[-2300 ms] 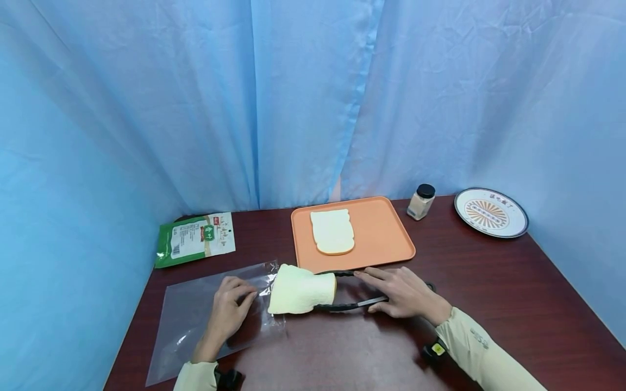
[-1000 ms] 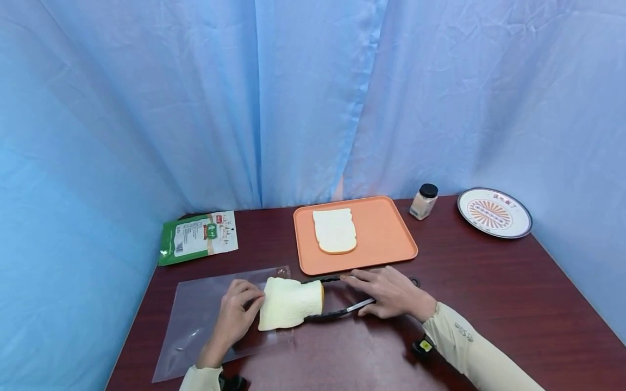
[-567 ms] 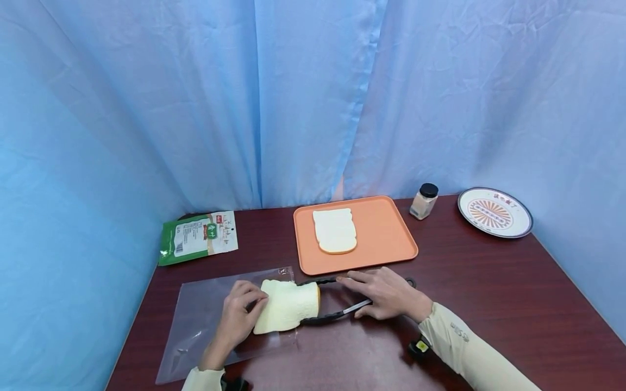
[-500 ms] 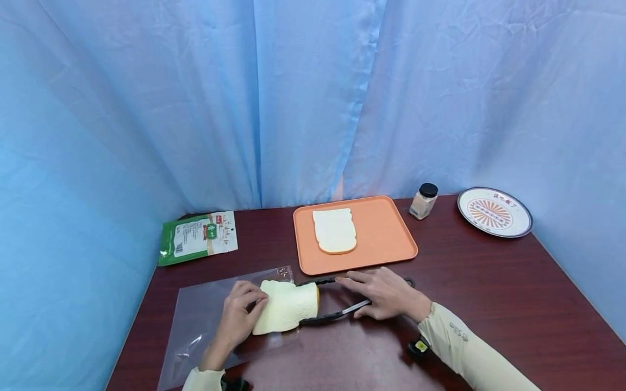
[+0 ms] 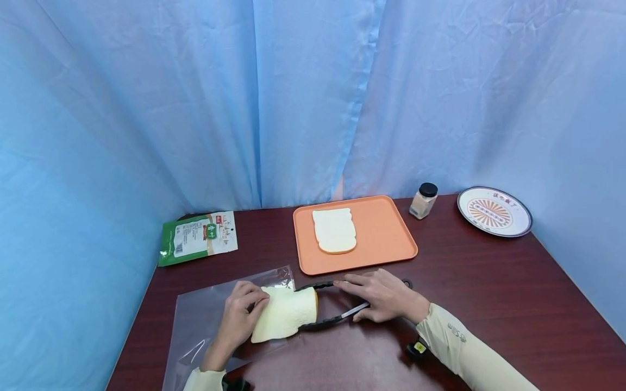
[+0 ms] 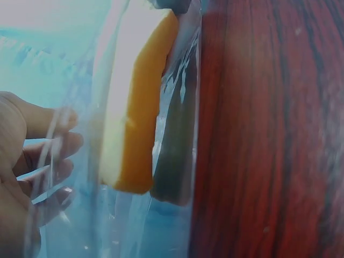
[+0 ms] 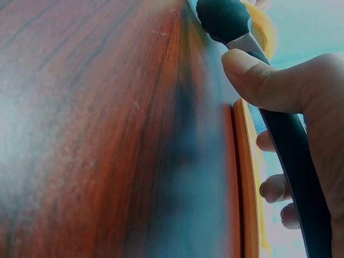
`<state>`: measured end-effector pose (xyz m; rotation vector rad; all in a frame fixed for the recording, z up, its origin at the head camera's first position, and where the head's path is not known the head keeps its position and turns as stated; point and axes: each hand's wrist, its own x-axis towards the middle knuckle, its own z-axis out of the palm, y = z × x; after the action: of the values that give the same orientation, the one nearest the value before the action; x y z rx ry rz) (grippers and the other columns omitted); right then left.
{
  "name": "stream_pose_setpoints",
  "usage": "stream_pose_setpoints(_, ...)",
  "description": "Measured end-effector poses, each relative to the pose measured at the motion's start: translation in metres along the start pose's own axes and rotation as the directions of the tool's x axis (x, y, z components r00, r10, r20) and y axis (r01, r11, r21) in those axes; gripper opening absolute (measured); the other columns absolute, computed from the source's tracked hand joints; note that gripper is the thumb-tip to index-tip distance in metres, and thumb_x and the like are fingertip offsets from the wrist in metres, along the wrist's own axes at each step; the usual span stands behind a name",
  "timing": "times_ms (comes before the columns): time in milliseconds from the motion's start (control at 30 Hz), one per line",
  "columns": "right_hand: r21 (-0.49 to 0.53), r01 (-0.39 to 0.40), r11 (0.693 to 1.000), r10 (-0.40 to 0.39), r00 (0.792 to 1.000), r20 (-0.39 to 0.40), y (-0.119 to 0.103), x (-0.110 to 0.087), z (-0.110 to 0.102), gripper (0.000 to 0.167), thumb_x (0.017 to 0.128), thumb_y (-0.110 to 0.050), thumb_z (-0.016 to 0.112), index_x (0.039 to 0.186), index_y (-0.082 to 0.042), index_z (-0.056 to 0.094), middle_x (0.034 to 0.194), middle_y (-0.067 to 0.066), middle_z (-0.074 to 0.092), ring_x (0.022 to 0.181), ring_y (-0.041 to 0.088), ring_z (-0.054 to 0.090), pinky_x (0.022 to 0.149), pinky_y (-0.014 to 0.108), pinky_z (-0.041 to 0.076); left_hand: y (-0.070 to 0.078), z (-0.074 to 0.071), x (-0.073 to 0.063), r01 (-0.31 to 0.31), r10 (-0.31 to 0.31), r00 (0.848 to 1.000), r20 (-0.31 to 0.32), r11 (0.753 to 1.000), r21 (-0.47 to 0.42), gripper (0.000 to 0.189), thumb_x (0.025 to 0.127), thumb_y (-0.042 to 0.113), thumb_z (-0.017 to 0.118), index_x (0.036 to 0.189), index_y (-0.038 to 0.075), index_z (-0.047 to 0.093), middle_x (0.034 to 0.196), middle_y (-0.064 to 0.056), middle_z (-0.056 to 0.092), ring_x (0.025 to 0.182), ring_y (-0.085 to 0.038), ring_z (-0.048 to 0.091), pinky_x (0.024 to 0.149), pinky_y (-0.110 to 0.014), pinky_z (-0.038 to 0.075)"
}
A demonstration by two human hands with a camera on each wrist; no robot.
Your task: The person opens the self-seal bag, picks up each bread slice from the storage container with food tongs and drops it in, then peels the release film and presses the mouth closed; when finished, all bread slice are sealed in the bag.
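A clear plastic bag point(image 5: 195, 312) lies flat at the left front, its mouth facing right. My left hand point(image 5: 238, 312) pinches the bag's upper layer near that mouth. My right hand point(image 5: 383, 296) grips black-tipped tongs point(image 5: 323, 325), thumb on one arm and fingers on the other. Between the tong tips a slice of bread point(image 5: 288, 314) is squeezed, narrowed at its right end and flared at its left. The left wrist view shows the slice's brown crust point(image 6: 141, 118) behind clear film, inside the bag. The slice's left edge passes under my left fingertips.
Behind the tongs stands an orange tray point(image 5: 386, 233) with a second bread slice point(image 5: 335, 231) on it. A green seasoning packet point(image 5: 195, 239) lies back left. A black-capped jar point(image 5: 423, 201) and a patterned plate point(image 5: 495, 212) are back right, before a blue curtain.
My right hand has moved left with the tongs, carrying the slice from the bag's mouth into it, under my left fingers. My left hand has shifted slightly right.
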<state>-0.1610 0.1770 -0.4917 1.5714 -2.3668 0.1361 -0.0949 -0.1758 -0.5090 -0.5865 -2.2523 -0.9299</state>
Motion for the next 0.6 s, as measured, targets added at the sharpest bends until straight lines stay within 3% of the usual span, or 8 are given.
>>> stream_pose_setpoints(200,0.003,0.016,1.000,-0.016,1.000,-0.008,0.0006,0.0026,0.0024,0.079,0.084,-0.068,0.066,0.144,-0.018,0.054,0.125,0.008,0.071,0.048,0.008,0.042,0.045,0.020,0.026,0.0024,0.0007,0.0005,-0.025,0.025,1.000,-0.004,1.000,-0.015,0.022,0.065,-0.011,0.085,0.075,0.007,0.076,0.077,0.000,0.068,0.083,-0.018,0.058,0.072,-0.021,0.047)
stream_pose_setpoints(467,0.000,0.007,1.000,-0.007,1.000,0.012,-0.0022,0.0057,0.0022,0.081,0.081,-0.066,0.069,0.144,-0.018,0.054,0.125,0.007,0.071,0.053,0.012,0.052,0.046,0.022,0.034,0.0050,0.0022,-0.0003,-0.030,0.030,1.000,-0.007,0.999,-0.031,0.022,0.064,-0.010,0.085,0.074,0.007,0.076,0.076,0.000,0.068,0.082,-0.017,0.057,0.071,-0.020,0.046)
stream_pose_setpoints(600,-0.003,0.012,1.000,-0.012,1.000,0.009,-0.0039,0.0083,0.0019,0.081,0.081,-0.067,0.070,0.144,-0.018,0.054,0.125,0.006,0.071,0.052,0.011,0.049,0.046,0.022,0.032,0.0057,0.0032,-0.0007,-0.046,0.046,0.999,-0.012,0.998,-0.034,0.023,0.063,-0.010,0.085,0.074,0.008,0.075,0.076,0.001,0.068,0.081,-0.017,0.058,0.073,-0.022,0.047)
